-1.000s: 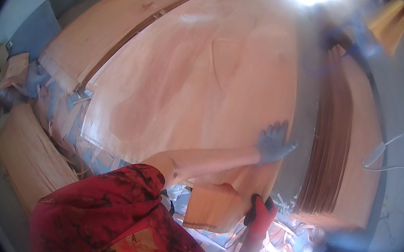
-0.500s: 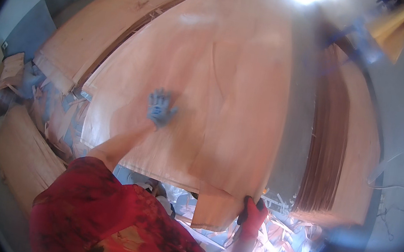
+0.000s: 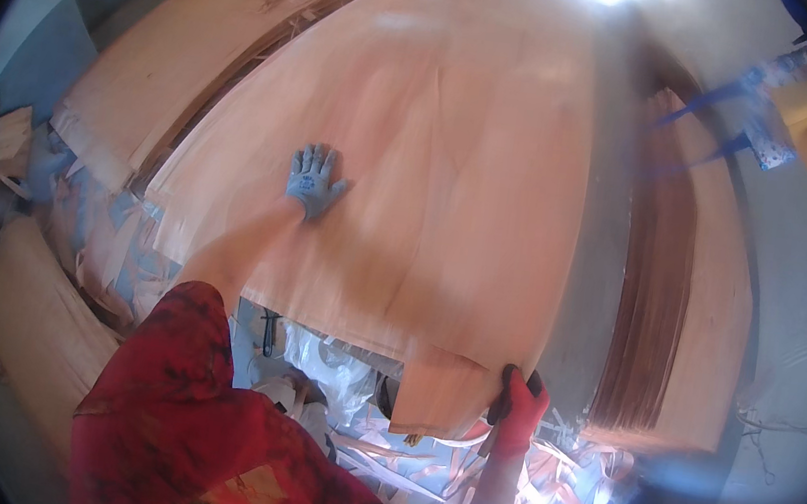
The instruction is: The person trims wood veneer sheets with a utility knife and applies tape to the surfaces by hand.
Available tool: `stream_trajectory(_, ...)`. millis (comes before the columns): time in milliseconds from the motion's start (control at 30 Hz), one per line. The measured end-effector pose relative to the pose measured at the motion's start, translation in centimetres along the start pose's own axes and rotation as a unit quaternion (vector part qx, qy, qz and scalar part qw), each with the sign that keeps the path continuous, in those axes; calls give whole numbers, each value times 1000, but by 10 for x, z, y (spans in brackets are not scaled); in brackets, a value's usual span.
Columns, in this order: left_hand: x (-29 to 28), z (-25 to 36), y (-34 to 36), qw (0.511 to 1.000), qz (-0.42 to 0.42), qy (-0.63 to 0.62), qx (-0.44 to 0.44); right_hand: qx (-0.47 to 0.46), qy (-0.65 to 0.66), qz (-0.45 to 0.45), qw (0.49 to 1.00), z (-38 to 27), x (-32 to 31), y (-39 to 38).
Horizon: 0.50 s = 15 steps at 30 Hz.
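Note:
A large stack of thin, pinkish-tan wood veneer sheets [image 3: 371, 107] fills the middle. On its left half my left hand [image 3: 311, 180], in a grey-blue glove, lies flat with fingers stretched out. A narrower veneer piece [image 3: 448, 378] lies over the right part, and its lower end juts past the near edge of the stack. My right hand [image 3: 523, 404], in a red glove with dark fingertips, is closed at the right edge of this piece, near the stack's near right corner. Part of its grip is hidden under the edge.
Another veneer stack [image 3: 219, 28] lies at the far left; a darker-edged stack [image 3: 657, 283] stands to the right. Torn veneer scraps [image 3: 397, 468] and clear plastic [image 3: 329, 369] litter the floor near me. A blue frame [image 3: 773, 111] with a yellowish panel is at upper right.
My left hand has shifted slightly away from me, still flat on the veneer. My right hand keeps hold of the edge and has moved slightly up. The jutting piece has also shifted slightly away from me.

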<state>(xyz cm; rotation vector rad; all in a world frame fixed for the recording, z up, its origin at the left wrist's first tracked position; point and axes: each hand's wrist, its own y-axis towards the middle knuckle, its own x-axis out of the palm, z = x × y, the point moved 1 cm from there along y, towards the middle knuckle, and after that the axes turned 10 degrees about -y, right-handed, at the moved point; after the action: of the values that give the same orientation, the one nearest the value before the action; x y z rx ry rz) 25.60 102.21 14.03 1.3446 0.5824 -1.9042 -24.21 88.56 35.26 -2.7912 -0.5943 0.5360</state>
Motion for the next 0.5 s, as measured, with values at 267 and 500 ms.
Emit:
stream_trajectory(267,6,11,103,999,-9,29,16,-15,46,18,999,-10,25,61)
stream_trajectory(500,18,11,118,998,5,22,67,8,57,51,997,22,12,52)
